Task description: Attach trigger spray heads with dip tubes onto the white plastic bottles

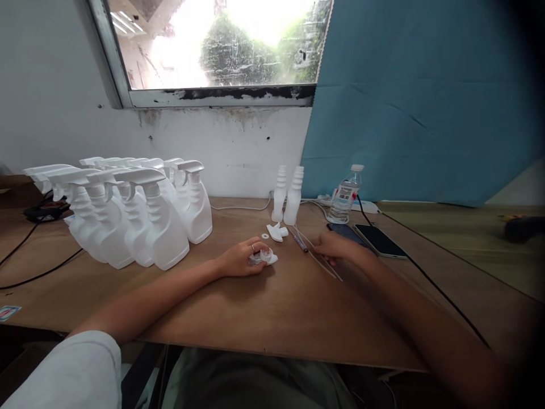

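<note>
My left hand (244, 257) is closed around a white trigger spray head (267, 257), low over the table, with its collar facing up. My right hand (334, 246) has curled fingers at two thin white dip tubes (322, 262); its fingertips appear to pinch one, though the hand is a little blurred. Between the hands lies a second spray head (277, 232), with a small white ring (265, 236) beside it. A marker pen (298, 240) rests near the tubes. Two white bottles (293, 196) without spray heads stand behind.
Several white spray bottles (164, 230) with heads fitted stand in rows at the left. At the right are a clear water bottle (346, 196), a phone (380, 240) and a darker flat device (347, 233). Black cables (447, 307) cross both sides of the wooden table (276, 318).
</note>
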The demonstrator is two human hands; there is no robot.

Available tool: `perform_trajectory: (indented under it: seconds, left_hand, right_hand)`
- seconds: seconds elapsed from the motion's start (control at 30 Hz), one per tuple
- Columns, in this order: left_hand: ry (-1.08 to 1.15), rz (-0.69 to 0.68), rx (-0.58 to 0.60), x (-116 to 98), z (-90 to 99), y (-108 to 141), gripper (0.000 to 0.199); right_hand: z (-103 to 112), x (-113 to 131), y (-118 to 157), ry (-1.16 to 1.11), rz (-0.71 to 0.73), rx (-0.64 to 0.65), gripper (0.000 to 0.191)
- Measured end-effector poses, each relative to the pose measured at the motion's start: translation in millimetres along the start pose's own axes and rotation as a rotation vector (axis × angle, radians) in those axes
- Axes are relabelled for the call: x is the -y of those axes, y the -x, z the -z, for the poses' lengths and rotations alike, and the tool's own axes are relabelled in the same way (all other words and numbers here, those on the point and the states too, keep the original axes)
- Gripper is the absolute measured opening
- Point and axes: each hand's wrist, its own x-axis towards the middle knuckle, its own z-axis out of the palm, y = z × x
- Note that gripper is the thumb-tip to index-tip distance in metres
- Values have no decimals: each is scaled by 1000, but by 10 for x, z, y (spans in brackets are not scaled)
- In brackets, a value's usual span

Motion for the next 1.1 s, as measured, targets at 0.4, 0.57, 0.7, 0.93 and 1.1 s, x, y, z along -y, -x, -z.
perform_trajectory:
  seconds: [0.4, 0.57, 0.7, 0.93, 1.1]
  left_hand:
    - [78, 98, 41, -65, 71, 5, 37]
    - [91, 90, 30, -54, 46, 13, 38]
    - [81, 91, 22, -34, 25, 16, 40]
    - [88, 57, 16, -71, 57, 8, 38]
    - [128, 45, 19, -75, 65, 11, 38]
  right_hand:
    - [30, -61, -8, -38, -22, 25, 28]
    - [93, 35, 84, -200, 103, -280, 28]
    - [8, 220, 154, -651, 378, -313, 21]
    - [-293, 504, 313, -1108, 826, -262, 32]
    - [-398, 594, 405, -1042, 923, -284, 28]
